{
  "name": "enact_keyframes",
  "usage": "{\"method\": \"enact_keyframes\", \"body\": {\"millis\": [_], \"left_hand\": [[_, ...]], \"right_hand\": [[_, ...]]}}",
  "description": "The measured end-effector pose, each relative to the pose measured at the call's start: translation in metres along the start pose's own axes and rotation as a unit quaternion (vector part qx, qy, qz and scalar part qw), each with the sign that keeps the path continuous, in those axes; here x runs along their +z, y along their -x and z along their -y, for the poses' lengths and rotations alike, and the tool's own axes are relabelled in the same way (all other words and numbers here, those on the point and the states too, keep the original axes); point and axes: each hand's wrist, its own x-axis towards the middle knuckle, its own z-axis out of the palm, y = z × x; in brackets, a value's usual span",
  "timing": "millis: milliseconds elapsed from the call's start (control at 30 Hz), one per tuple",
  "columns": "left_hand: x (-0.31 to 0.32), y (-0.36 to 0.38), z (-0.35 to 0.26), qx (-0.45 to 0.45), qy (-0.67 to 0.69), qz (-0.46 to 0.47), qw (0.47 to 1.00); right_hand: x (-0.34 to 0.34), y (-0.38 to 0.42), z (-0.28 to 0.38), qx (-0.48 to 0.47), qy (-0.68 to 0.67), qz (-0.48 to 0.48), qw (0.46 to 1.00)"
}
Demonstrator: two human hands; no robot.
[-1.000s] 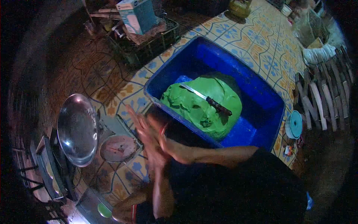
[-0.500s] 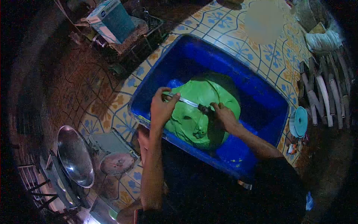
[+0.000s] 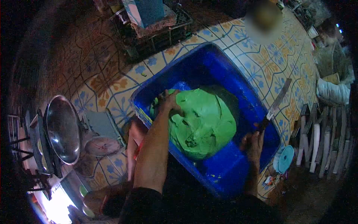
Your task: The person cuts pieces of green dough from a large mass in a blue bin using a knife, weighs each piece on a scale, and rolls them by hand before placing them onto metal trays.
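Note:
A large mass of smooth green dough (image 3: 203, 125) lies in a blue plastic tub (image 3: 220, 173). My left hand (image 3: 170, 102) is at the dough's upper left edge, its fingers curled into it and gripping part of it. My right hand (image 3: 254, 143) is closed round the dark handle of a knife (image 3: 280, 98) at the tub's right side. The blade points up and away, across the tub's right rim, clear of the dough.
A metal bowl (image 3: 63, 130) and a dial scale (image 3: 102, 146) stand at the left. Beyond the tub is a black crate (image 3: 160, 42) with a box (image 3: 147, 13) on it. To the right are a turquoise round object (image 3: 284, 158) and several slats (image 3: 326, 140) on the patterned tiles (image 3: 112, 93).
My right hand has swung the knife from over the dough to the tub's right side. My left hand has left the blade and now grips the dough. The view has turned.

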Motion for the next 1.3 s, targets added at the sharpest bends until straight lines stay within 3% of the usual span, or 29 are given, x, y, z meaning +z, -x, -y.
{"method": "enact_keyframes", "body": {"millis": [67, 100, 200, 233, 300, 333, 400, 433, 467, 500, 533, 633, 733, 800, 900, 967, 1033, 1133, 1200, 1267, 1300], "left_hand": [[0.001, -0.018, 0.015, 0.023, 0.058, -0.011, 0.998], [0.012, -0.032, 0.030, 0.055, 0.106, -0.060, 0.991], [0.013, -0.036, 0.026, 0.024, 0.182, 0.065, 0.981], [0.004, -0.017, 0.011, 0.084, 0.120, 0.070, 0.987], [0.015, 0.046, -0.015, 0.125, 0.176, -0.067, 0.974], [0.012, 0.076, -0.023, 0.144, 0.201, -0.130, 0.960], [-0.013, 0.134, -0.038, 0.150, 0.273, -0.128, 0.941], [-0.019, 0.161, -0.045, 0.147, 0.318, -0.128, 0.928], [-0.027, 0.179, -0.048, 0.184, 0.315, -0.220, 0.905], [-0.046, 0.201, -0.053, 0.144, 0.359, -0.180, 0.904], [-0.065, 0.218, -0.057, 0.105, 0.400, -0.146, 0.899], [-0.078, 0.239, -0.056, 0.145, 0.423, -0.181, 0.876], [-0.075, 0.254, -0.073, 0.257, 0.383, -0.247, 0.852], [-0.100, 0.275, -0.073, 0.240, 0.383, -0.277, 0.848], [-0.144, 0.304, -0.053, 0.212, 0.347, -0.276, 0.871], [-0.164, 0.325, -0.041, 0.229, 0.361, -0.302, 0.852], [-0.182, 0.357, -0.038, 0.253, 0.373, -0.338, 0.826], [-0.213, 0.412, -0.017, 0.264, 0.245, -0.411, 0.837], [-0.233, 0.426, 0.023, 0.267, 0.151, -0.427, 0.851], [-0.250, 0.440, 0.062, 0.267, 0.057, -0.433, 0.859], [-0.256, 0.445, 0.080, 0.265, 0.011, -0.429, 0.864]], "right_hand": [[0.008, -0.004, -0.041, -0.077, 0.033, 0.055, 0.995], [0.014, -0.006, -0.061, -0.119, 0.045, 0.080, 0.989], [0.042, -0.011, -0.072, -0.282, 0.181, 0.090, 0.938], [0.051, -0.010, -0.064, -0.220, 0.206, 0.112, 0.947], [0.073, -0.010, -0.047, -0.080, 0.249, 0.151, 0.953], [0.086, -0.016, -0.044, -0.138, 0.265, 0.170, 0.939], [0.105, -0.028, -0.048, -0.244, 0.303, 0.213, 0.896], [0.110, -0.024, -0.057, -0.255, 0.327, 0.256, 0.873], [0.113, -0.018, -0.066, -0.265, 0.347, 0.301, 0.848], [0.109, 0.013, -0.055, -0.205, 0.461, 0.304, 0.808], [0.097, 0.039, -0.049, -0.244, 0.413, 0.320, 0.817], [0.073, 0.068, -0.045, -0.280, 0.287, 0.362, 0.842], [0.107, 0.056, -0.055, -0.083, 0.192, 0.394, 0.895], [0.140, 0.042, -0.054, 0.146, 0.097, 0.432, 0.885], [0.115, 0.082, -0.008, 0.135, 0.115, 0.482, 0.858], [0.090, 0.099, 0.001, 0.197, 0.113, 0.514, 0.827], [0.069, 0.109, -0.009, 0.185, 0.172, 0.606, 0.754], [0.098, 0.125, -0.002, 0.159, 0.191, 0.654, 0.715], [0.119, 0.111, -0.020, 0.070, 0.246, 0.552, 0.793], [0.137, 0.099, -0.027, -0.052, 0.305, 0.456, 0.834], [0.150, 0.097, -0.024, -0.062, 0.279, 0.440, 0.852]]}}
